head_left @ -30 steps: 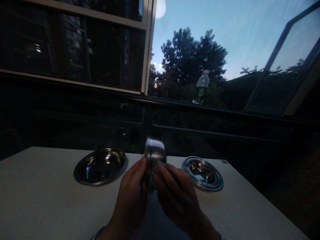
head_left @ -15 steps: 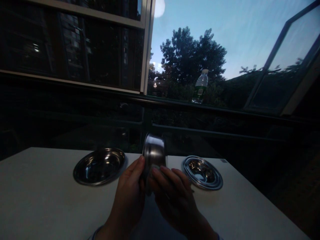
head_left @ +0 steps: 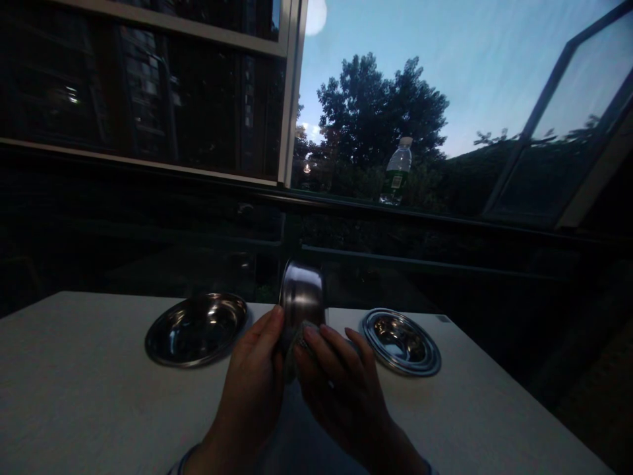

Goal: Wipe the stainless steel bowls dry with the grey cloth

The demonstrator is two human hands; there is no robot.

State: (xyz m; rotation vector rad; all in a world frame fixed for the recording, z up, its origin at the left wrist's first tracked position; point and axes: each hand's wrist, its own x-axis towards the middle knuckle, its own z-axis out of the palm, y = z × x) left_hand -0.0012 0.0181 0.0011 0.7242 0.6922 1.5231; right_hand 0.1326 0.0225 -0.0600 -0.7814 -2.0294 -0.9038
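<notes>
Your left hand (head_left: 252,382) pinches the metal bowl (head_left: 302,290) on edge, steadying it; your right (head_left: 346,389) presses a cloth (head_left: 291,363) (probably wiping).

dim dusk light through window

And here the left hand (head_left: 252,382) grips a metal bowl (head_left: 304,293) tipped on its side, the right hand (head_left: 346,389) pressing a cloth (head_left: 295,349) to it, between two shiny dishes (head_left: 198,330) on the white table (head_left: 109,409).
</notes>
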